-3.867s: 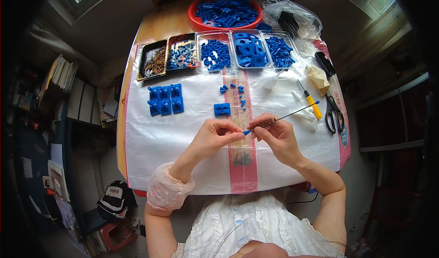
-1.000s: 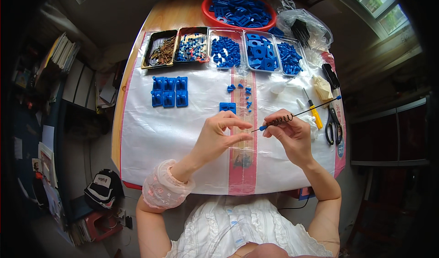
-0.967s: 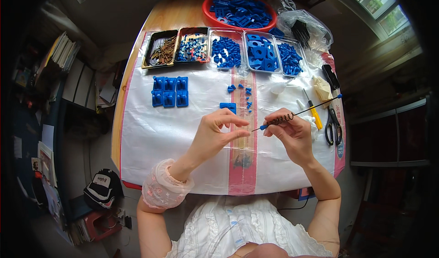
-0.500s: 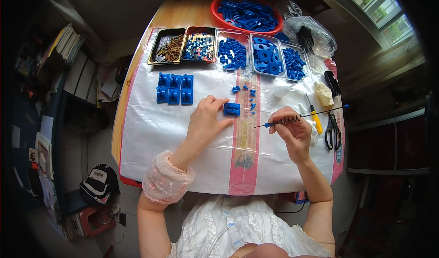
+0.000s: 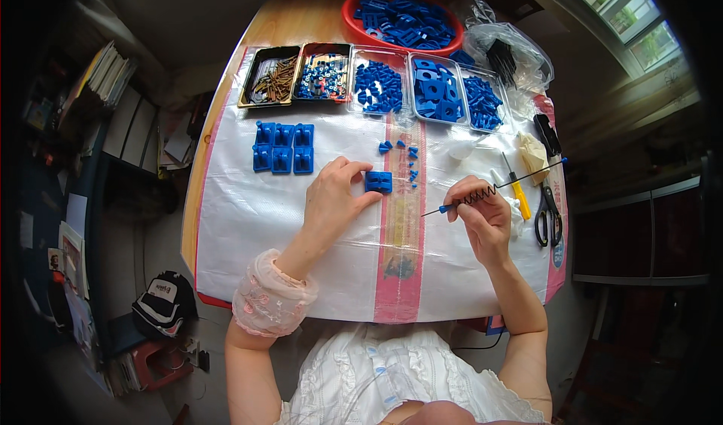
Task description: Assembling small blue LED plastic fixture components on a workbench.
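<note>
Since half a second ago the left hand (image 5: 335, 199) has closed its fingertips on the blue block (image 5: 378, 181), which lies on the white sheet (image 5: 248, 221) just left of the pink stripe. Thumb and forefinger pinch the block's near edge, the other fingers curled loosely. At three o'clock from it the right hand (image 5: 486, 218) is closed round a thin rod (image 5: 489, 191) wound with a dark spring, tip pointing at nine o'clock toward the block.

I judge a firm grip at the block's sides, keeping its top face clear, would serve best, with the rod brought in level.

Loose blue bits (image 5: 407, 154) lie at one o'clock from the block; six finished blocks (image 5: 283, 147) sit at ten o'clock. Along twelve o'clock run five trays: brown screws (image 5: 273, 78), mixed small pieces (image 5: 322, 74), then three of blue parts (image 5: 431, 93). Beyond them a red bowl (image 5: 354, 18) holds more blue parts, and a clear bag (image 5: 512, 52) holds black ones. Scissors (image 5: 547, 214) and a yellow screwdriver (image 5: 518, 191) lie at three o'clock.
</note>
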Demonstrator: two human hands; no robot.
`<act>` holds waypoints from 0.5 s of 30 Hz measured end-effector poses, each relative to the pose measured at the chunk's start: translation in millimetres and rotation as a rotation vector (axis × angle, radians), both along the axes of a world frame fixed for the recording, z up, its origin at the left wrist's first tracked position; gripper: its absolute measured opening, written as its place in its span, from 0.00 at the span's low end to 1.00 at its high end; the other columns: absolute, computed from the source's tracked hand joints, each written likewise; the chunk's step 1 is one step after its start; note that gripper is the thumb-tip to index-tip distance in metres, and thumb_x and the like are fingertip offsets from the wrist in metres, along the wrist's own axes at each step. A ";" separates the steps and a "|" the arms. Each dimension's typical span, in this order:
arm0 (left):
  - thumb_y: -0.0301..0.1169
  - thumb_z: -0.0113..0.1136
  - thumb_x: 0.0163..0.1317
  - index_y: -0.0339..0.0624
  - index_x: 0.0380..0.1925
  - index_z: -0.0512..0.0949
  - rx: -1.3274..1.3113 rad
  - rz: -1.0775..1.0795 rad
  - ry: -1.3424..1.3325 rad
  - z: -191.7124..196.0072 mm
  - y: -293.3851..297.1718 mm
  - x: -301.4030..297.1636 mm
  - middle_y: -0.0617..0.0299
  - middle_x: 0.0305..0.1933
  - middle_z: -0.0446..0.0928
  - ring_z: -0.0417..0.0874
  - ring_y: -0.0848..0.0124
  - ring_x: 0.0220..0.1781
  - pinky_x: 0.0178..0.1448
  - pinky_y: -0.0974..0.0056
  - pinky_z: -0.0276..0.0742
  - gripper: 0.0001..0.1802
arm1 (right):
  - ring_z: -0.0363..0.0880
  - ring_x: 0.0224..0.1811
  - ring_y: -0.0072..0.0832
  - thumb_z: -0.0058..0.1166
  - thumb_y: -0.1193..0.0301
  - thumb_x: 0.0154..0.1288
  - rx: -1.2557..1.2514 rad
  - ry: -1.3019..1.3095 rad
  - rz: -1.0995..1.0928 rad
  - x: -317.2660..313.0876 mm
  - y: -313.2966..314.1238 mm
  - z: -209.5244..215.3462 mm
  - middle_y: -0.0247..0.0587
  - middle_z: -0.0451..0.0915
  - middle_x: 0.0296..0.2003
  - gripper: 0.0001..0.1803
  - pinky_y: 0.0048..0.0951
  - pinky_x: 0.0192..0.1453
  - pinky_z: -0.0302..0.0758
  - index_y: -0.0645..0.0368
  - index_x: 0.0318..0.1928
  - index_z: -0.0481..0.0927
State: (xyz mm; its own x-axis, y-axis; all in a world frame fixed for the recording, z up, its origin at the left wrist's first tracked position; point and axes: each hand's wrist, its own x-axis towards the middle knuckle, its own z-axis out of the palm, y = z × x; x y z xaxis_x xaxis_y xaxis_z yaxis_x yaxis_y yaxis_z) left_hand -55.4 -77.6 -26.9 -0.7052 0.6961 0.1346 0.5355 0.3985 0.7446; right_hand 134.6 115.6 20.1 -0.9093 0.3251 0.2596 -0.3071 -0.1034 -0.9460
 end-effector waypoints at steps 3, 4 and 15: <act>0.33 0.84 0.50 0.42 0.49 0.89 0.026 0.004 -0.006 -4.3 0.0 -3.4 0.60 0.39 0.84 0.85 0.66 0.41 0.48 0.61 0.82 0.24 | 0.81 0.46 0.25 0.54 0.84 0.73 0.058 -0.097 -0.028 1.8 -0.3 10.3 0.44 0.81 0.47 0.13 0.28 0.51 0.79 0.68 0.55 0.80; 0.34 0.84 0.51 0.43 0.48 0.89 0.033 0.006 -0.015 -4.6 0.0 -3.6 0.60 0.39 0.84 0.86 0.65 0.42 0.48 0.60 0.82 0.24 | 0.81 0.46 0.24 0.54 0.84 0.73 0.096 -0.141 -0.053 2.8 -2.0 17.0 0.43 0.81 0.47 0.13 0.27 0.51 0.79 0.68 0.56 0.80; 0.41 0.84 0.52 0.45 0.47 0.90 0.019 0.020 -0.008 -3.9 0.4 -4.8 0.61 0.39 0.85 0.88 0.65 0.43 0.46 0.59 0.82 0.23 | 0.84 0.46 0.21 0.59 0.83 0.72 0.403 -0.058 -0.072 -57.7 -16.5 37.2 0.37 0.85 0.45 0.13 0.26 0.56 0.79 0.66 0.54 0.82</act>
